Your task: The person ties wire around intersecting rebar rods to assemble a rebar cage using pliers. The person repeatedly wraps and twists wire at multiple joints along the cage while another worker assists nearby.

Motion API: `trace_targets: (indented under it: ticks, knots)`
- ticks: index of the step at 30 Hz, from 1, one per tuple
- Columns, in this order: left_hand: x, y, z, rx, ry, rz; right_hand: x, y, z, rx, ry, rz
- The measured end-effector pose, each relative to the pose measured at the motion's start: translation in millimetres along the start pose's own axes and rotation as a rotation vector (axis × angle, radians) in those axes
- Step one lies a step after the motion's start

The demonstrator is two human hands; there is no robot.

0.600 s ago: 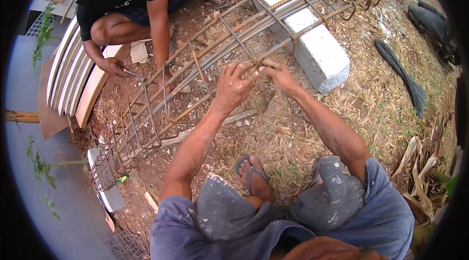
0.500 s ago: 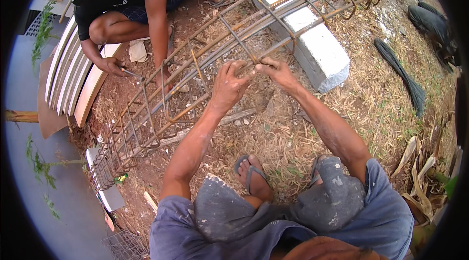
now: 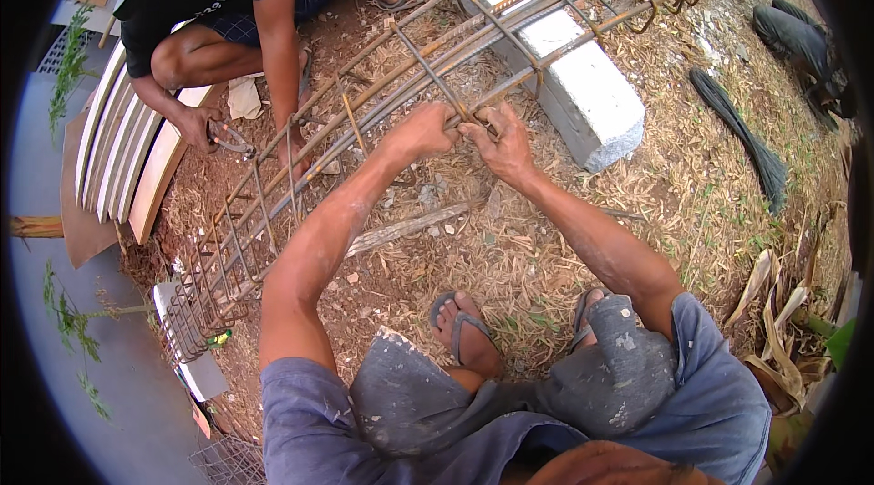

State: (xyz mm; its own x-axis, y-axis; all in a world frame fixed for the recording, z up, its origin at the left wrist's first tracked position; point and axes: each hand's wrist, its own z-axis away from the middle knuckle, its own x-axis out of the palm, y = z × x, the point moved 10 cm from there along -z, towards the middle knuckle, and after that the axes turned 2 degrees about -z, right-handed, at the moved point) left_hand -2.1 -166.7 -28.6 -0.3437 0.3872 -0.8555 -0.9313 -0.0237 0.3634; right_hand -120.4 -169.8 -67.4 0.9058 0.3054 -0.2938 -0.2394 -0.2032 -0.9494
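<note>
A long rebar cage point(image 3: 546, 7) of rusty bars and square stirrups runs diagonally before me. My left hand point(image 3: 426, 132) is closed around its near lower bar, beside a stirrup corner. Just right of it, my right hand point(image 3: 503, 146) has fingers and thumb closed on the same bar at that corner. The fingertips of both hands almost meet there; any tie wire between them is too small to make out. My left forearm hides part of the cage.
Across the cage a co-worker squats, holding pincers point(image 3: 232, 137) at it. A white-topped concrete block point(image 3: 592, 89) supports the cage. A bundle of tie wire point(image 3: 742, 139) lies at right. Curved boards point(image 3: 150, 162) stand at left. A wooden stick point(image 3: 405, 228) lies below the cage.
My left arm has swung outward with its elbow further left, and that hand has turned flatter. My right fingers have curled closer round the bar. The co-worker's pincers have shifted and now show opened handles.
</note>
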Motion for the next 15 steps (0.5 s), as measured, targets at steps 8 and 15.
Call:
trace_targets:
  ticks: [8, 15]
  knots:
    - [11, -25, 7, -0.146, -0.135, 0.353, 15, 43, -7, 0.359, -0.213, -0.655]
    - [29, -57, -3, -0.277, -0.226, 1.031, 26, 50, -36, 0.365, -0.268, -0.65]
